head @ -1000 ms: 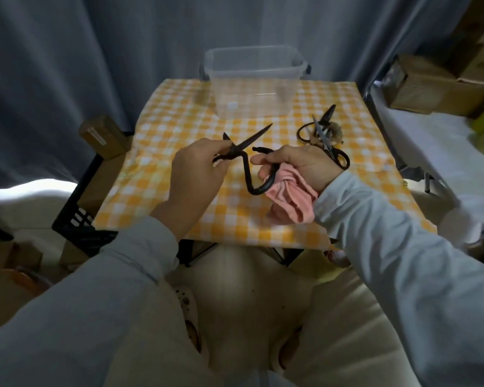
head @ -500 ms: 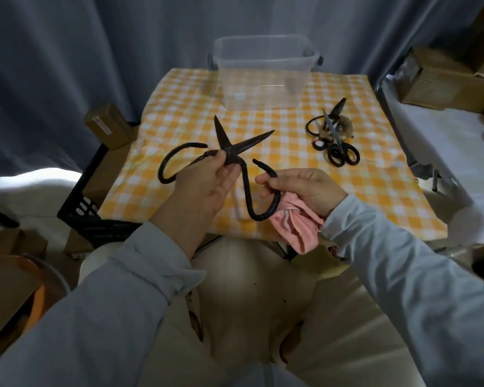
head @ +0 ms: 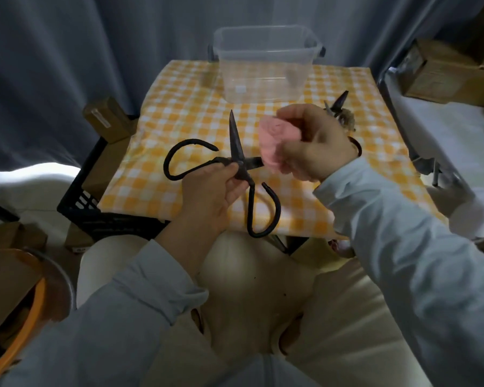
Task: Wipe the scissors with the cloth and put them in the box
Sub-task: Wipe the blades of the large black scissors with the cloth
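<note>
Left hand (head: 207, 191) pinches open black scissors (head: 239, 163) at the pivot; right hand (head: 316, 146), gripping the bunched pink cloth (head: 271, 141), should wipe outward along the sideways blade, away from its edge.

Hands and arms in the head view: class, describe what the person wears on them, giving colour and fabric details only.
Both arms wear long, loose, pale grey-blue sleeves. The left sleeve and the right sleeve are plain, unmarked and creased, ending in cuffs at the wrists. The left hand and right hand are bare, without gloves.

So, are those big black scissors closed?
No, the big black scissors are wide open in the left hand, one blade reaching the pink cloth.
</note>
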The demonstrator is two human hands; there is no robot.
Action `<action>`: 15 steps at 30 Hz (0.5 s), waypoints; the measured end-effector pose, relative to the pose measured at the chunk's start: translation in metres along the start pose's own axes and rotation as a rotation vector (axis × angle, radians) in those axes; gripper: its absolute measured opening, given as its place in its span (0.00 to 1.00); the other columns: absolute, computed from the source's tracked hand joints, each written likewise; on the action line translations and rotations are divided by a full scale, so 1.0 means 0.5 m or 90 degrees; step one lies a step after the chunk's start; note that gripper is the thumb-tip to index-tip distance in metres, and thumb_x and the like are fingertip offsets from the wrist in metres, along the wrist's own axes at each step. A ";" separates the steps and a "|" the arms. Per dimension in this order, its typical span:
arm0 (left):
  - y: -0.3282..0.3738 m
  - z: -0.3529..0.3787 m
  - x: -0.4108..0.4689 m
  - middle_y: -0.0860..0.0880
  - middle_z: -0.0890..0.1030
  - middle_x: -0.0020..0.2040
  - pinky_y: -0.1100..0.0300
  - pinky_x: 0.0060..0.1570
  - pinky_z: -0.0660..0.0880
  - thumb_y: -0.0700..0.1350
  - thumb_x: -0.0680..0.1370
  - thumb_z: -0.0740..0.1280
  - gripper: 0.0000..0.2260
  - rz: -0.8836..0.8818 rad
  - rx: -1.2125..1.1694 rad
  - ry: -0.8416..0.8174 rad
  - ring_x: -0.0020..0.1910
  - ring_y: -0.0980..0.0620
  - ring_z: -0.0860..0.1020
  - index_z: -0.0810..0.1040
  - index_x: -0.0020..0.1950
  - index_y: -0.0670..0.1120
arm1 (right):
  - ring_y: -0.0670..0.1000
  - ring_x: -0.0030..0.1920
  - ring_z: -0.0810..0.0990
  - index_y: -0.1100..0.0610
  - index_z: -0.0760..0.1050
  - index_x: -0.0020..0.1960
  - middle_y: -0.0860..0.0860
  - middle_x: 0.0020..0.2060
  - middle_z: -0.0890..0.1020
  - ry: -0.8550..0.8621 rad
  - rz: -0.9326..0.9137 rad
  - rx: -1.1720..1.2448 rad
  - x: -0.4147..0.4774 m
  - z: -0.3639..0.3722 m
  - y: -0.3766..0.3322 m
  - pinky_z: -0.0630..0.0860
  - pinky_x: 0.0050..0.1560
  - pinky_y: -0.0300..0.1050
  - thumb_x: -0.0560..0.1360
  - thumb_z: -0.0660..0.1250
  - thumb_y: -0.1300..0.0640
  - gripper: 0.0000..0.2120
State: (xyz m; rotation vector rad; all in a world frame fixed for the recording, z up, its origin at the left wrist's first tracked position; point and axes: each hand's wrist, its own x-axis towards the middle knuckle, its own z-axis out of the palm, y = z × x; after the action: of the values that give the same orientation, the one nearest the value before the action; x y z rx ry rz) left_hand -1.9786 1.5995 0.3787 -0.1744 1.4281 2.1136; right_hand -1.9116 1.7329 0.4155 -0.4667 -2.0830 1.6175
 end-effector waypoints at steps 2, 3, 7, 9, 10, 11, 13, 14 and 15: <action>-0.006 -0.003 0.000 0.42 0.81 0.42 0.58 0.40 0.82 0.32 0.76 0.65 0.06 -0.002 -0.013 0.007 0.37 0.52 0.82 0.74 0.53 0.37 | 0.55 0.55 0.78 0.58 0.73 0.60 0.54 0.57 0.77 -0.067 -0.067 -0.171 -0.002 0.009 0.026 0.78 0.53 0.49 0.66 0.69 0.73 0.24; -0.009 -0.005 0.001 0.42 0.81 0.43 0.58 0.40 0.82 0.32 0.76 0.65 0.08 -0.003 -0.018 0.011 0.37 0.52 0.82 0.73 0.55 0.36 | 0.54 0.58 0.77 0.59 0.74 0.62 0.54 0.58 0.77 -0.083 -0.080 -0.221 -0.004 0.012 0.037 0.75 0.59 0.48 0.67 0.70 0.70 0.24; -0.016 -0.011 0.002 0.37 0.81 0.53 0.59 0.39 0.82 0.33 0.77 0.65 0.15 -0.011 -0.027 0.015 0.40 0.50 0.82 0.71 0.63 0.34 | 0.53 0.57 0.77 0.59 0.76 0.62 0.55 0.57 0.79 -0.091 -0.156 -0.325 -0.017 0.027 0.058 0.72 0.60 0.43 0.70 0.72 0.62 0.20; -0.018 -0.010 0.000 0.38 0.81 0.52 0.58 0.39 0.82 0.33 0.76 0.66 0.15 -0.011 -0.041 0.023 0.39 0.50 0.82 0.72 0.63 0.34 | 0.52 0.57 0.77 0.59 0.77 0.61 0.55 0.56 0.79 -0.092 -0.175 -0.346 -0.020 0.032 0.067 0.71 0.59 0.39 0.71 0.71 0.60 0.18; -0.019 -0.010 -0.002 0.38 0.82 0.51 0.57 0.39 0.82 0.33 0.76 0.66 0.15 -0.013 -0.049 0.024 0.39 0.50 0.83 0.72 0.63 0.34 | 0.51 0.57 0.77 0.58 0.77 0.61 0.54 0.56 0.80 -0.101 -0.177 -0.349 -0.021 0.034 0.070 0.70 0.59 0.38 0.72 0.70 0.60 0.17; -0.019 -0.009 -0.004 0.37 0.82 0.51 0.56 0.40 0.82 0.34 0.76 0.66 0.14 -0.014 -0.054 0.021 0.41 0.48 0.83 0.73 0.62 0.34 | 0.51 0.58 0.76 0.58 0.77 0.61 0.53 0.57 0.80 -0.114 -0.178 -0.349 -0.022 0.035 0.073 0.70 0.60 0.39 0.73 0.69 0.60 0.17; -0.021 -0.007 -0.010 0.36 0.82 0.51 0.55 0.41 0.82 0.35 0.77 0.66 0.13 -0.016 -0.057 0.007 0.43 0.47 0.83 0.74 0.61 0.33 | 0.51 0.59 0.76 0.57 0.77 0.60 0.52 0.58 0.79 -0.131 -0.191 -0.349 -0.023 0.039 0.078 0.70 0.62 0.45 0.73 0.68 0.56 0.16; -0.021 -0.005 -0.012 0.36 0.82 0.51 0.55 0.41 0.82 0.35 0.77 0.66 0.13 -0.015 -0.057 0.003 0.43 0.47 0.83 0.75 0.60 0.33 | 0.51 0.60 0.75 0.56 0.77 0.60 0.51 0.58 0.79 -0.134 -0.190 -0.341 -0.022 0.040 0.082 0.70 0.63 0.47 0.73 0.68 0.55 0.16; -0.022 -0.004 -0.014 0.36 0.82 0.50 0.55 0.42 0.82 0.36 0.77 0.66 0.13 -0.012 -0.051 0.002 0.43 0.47 0.84 0.75 0.60 0.33 | 0.50 0.60 0.75 0.55 0.77 0.61 0.51 0.58 0.79 -0.135 -0.176 -0.328 -0.021 0.042 0.084 0.70 0.63 0.48 0.73 0.68 0.53 0.16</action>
State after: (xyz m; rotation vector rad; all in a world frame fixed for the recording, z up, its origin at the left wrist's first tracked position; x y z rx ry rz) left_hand -1.9674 1.5978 0.3719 -0.2220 1.3384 2.1578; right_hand -1.9147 1.7209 0.3688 -0.1568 -2.5954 1.0041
